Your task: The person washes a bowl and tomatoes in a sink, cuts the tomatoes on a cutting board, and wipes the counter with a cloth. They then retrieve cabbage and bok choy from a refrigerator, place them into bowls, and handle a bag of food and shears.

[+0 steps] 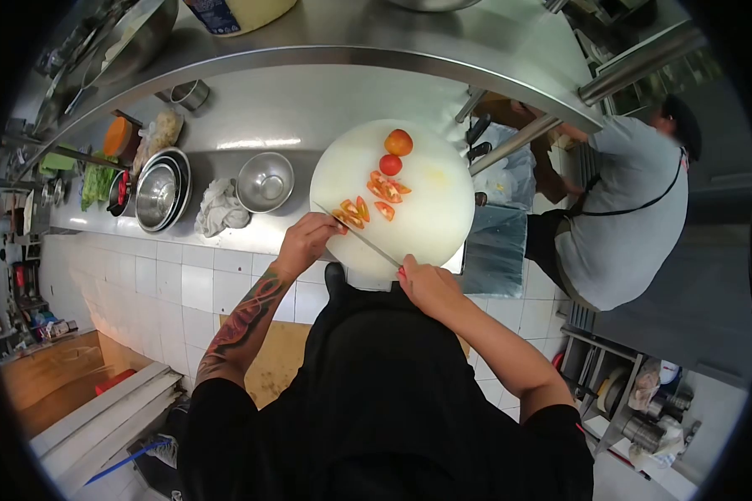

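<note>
My right hand (429, 286) is closed around the handle of a kitchen knife (373, 245), whose blade slants up and left across a round white cutting board (434, 221). At the board's left edge my left hand (307, 240) pinches a piece of tomato (341, 228), mostly hidden by the fingers, close beside the blade. Just beyond the blade lie cut tomato wedges (355, 212). More tomato wedges (384, 186) are gathered near the board's middle. Behind them sit a small red tomato (390, 164) and a larger orange-red tomato (398, 142), both whole.
Left of the board stand a steel bowl (266, 182), a crumpled cloth (222, 209) and nested steel bowls (160, 192). A steel shelf (342, 56) spans the counter above. On the right, another person (622, 209) works beside a clear plastic bag (505, 167).
</note>
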The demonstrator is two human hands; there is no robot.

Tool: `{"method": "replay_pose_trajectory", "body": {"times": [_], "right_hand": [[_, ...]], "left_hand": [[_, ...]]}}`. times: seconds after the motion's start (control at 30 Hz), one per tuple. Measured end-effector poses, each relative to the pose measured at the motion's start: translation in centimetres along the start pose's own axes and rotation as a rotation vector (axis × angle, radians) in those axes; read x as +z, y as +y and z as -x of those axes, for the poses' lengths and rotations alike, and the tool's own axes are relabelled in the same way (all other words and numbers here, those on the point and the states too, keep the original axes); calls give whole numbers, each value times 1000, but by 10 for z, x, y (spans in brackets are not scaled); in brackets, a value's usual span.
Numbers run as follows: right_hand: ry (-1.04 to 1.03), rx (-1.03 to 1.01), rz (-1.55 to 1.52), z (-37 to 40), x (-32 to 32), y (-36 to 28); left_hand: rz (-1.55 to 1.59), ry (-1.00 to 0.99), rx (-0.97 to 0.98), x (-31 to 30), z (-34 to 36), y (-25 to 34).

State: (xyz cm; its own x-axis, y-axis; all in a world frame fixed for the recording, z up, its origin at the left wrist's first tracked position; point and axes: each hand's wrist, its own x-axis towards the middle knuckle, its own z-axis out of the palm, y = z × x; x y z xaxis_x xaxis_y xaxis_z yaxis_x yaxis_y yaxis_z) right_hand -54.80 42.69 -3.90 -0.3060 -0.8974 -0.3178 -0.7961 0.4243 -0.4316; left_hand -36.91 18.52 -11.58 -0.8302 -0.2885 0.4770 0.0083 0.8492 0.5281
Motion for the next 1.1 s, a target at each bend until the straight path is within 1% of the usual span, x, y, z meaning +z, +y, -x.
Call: {"method": "replay_pose_trajectory", "body": {"times": [0.07, 0.1, 0.17, 0.23, 0.3, 0.37, 0.43, 0.47, 0.53, 0.57, 0.63, 0.67, 0.7, 0.73, 0.77, 0.8, 0.83, 0.87, 0.93, 0.97, 1.03, 1.1], "right_hand": [[-47, -41, 6, -11, -5, 10], [-44, -36, 4, -6, -10, 14], [-44, 17, -98, 9, -26, 21], [-69, 10, -76, 21, -37, 21], [-97, 2, -55, 25, -33, 19], [-90, -77, -79, 15, -12, 13], [-95, -96, -124, -1, 12, 11], [-105, -113, -170, -8, 23, 11], [-112, -104, -228, -14, 27, 16], [-106, -65, -256, -13, 24, 19], [-101, -23, -291, -9, 19, 27], [-93, 37, -302, -5, 13, 35], [-86, 98, -312, -1, 8, 41], [-89, 99, -314, 3, 4, 42], [-71, 147, -296, 8, 1, 42], [-53, 190, -276, 11, 0, 42], [22, 145, -280, 14, 7, 43], [19, 137, -276, 16, 6, 37], [101, 94, -171, 23, -4, 22], [94, 90, -166, 26, -12, 17], [93, -5, -111, 32, -26, 7], [109, -45, -71, 37, -31, 4]], "left_hand": [[-23, 14, -5, -2, 1, 0], [-10, 7, -7, -2, 1, 3], [4, 4, -4, -3, -9, 9], [60, 105, -3, -14, -28, 23], [18, 152, -70, -15, -75, 42], [-31, 138, -183, 13, -120, 44], [-177, -61, -333, 46, -148, 33], [-180, -58, -330, 56, -153, 24], [-199, -176, -459, 72, -162, 12], [-199, -177, -453, 67, -161, 15], [61, -2, -377, 38, -139, 25], [60, -7, -377, 25, -124, 27], [149, 21, -341, 11, -108, 29], [238, 53, -307, 1, -94, 30], [237, 54, -313, 0, -77, 26], [209, 45, -277, 2, -61, 20], [181, 37, -241, 5, -46, 14], [176, 45, -246, 3, -43, 17], [33, 127, -151, -1, -42, 24], [34, 132, -158, 1, -38, 20], [24, 100, -56, 4, -31, 7], [11, 83, -60, 2, -31, 8]]}}
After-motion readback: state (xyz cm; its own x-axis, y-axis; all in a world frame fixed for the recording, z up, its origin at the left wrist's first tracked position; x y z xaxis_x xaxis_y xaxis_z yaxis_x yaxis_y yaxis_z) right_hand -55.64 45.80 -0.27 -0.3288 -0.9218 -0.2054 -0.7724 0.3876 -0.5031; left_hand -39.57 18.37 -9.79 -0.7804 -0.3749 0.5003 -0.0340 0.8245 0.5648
